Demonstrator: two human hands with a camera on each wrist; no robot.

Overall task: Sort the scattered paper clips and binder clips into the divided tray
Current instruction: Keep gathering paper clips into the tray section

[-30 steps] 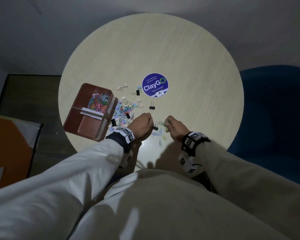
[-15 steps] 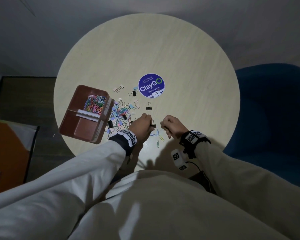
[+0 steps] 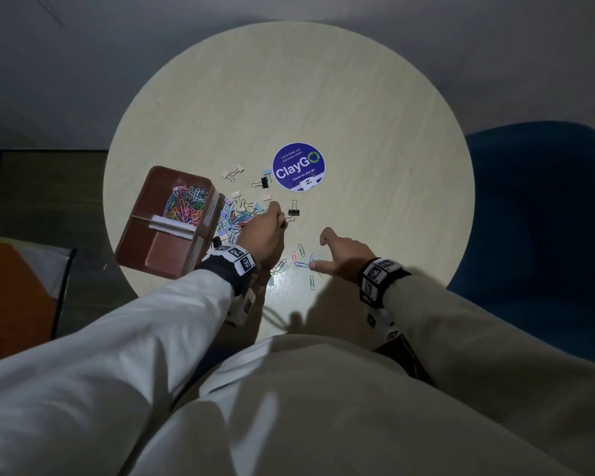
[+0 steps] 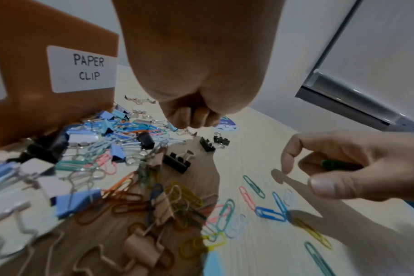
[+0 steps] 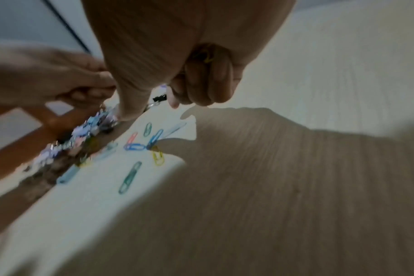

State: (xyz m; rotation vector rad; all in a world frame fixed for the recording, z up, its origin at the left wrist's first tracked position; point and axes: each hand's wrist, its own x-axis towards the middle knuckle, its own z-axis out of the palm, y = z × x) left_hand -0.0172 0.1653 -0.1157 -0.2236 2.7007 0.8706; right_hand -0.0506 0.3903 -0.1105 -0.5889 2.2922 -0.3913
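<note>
brown divided tray (image 3: 200, 231) hangs over the surface's (image 3: 358, 108) left edge: far section holds colored paper clips (image 3: 186, 207). Rest of the clips (image 4: 135, 164) lie scattered beside it. Left hand (image 3: 261, 235) grip closed, can't tell on what; right hand (image 3: 344, 259) curled round a green paper clip (image 4: 331, 164)

Dim room, the round table (image 3: 323, 97) the one lit patch with glare near its front edge — hard hand shadows fall toward the viewer, corners around the table sink dark and bend, and the right wrist view smears with motion blur — left wrist view sharper.
</note>
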